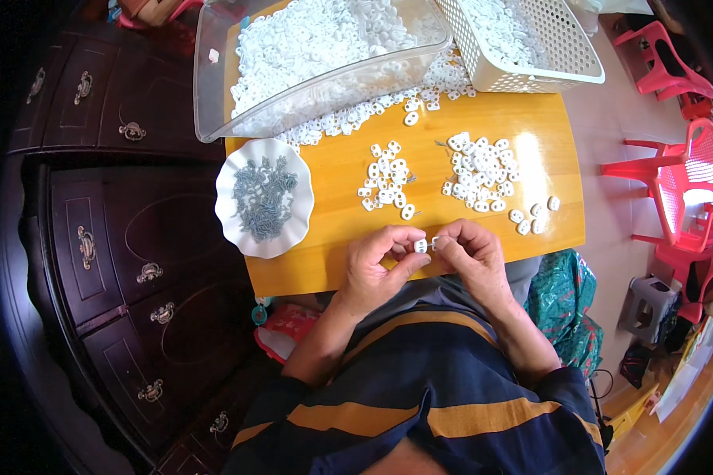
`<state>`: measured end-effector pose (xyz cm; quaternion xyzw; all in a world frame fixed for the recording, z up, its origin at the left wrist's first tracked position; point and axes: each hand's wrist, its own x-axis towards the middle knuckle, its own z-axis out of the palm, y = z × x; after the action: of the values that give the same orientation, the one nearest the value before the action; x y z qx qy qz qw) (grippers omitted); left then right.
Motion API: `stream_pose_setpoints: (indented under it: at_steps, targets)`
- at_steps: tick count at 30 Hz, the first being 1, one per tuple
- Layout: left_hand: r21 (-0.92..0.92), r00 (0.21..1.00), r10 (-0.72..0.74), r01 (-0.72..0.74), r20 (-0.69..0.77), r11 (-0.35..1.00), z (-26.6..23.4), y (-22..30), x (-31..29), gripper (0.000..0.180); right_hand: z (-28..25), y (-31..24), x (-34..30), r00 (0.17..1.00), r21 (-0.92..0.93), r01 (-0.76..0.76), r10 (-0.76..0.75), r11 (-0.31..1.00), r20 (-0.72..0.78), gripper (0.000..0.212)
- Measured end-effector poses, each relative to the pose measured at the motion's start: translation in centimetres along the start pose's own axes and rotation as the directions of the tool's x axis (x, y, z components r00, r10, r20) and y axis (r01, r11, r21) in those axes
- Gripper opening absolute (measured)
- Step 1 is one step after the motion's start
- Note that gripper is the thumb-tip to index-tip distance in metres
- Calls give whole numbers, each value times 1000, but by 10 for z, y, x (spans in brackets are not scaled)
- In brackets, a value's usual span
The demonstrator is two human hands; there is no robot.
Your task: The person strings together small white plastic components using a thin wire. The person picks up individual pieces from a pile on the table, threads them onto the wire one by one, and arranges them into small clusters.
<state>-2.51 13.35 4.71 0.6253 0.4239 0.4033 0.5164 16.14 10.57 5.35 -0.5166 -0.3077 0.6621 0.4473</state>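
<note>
- White oval piece sits between the left thumb and forefinger, over the near part of the bench, dark marks showing on its visible face.
- Done well, this step calls for a steady left hold, with the piece turned so its marked side is easy to see while the right side does the fine work.
- Light pressure should serve best; a hard squeeze could make something so small and smooth slip.
- Keeping both wrists low and near each other, as they are here, ought to help alignment.
- Left grip: thumb and forefinger curve into a ring, parted only by the piece they pinch.
- Right grip: fingertips nearly meet, pinching a second white piece, mostly covered, so its exact form cannot be told.
- Between them, the two pieces are just beside each other; whether anything links them is too small to tell.
</note>
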Motion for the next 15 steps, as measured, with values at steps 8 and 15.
stream_pose_setpoints:
  at_steps: [8,15]
  targets:
    - [-30,999,-11,12,44,999,4,3,4,26,-3,-2,0,997,60,-57,53,997,59,13]
    - [-41,984,-72,80,164,996,-7,11,16,23,-7,-11,2,983,67,-123,112,990,146,15]
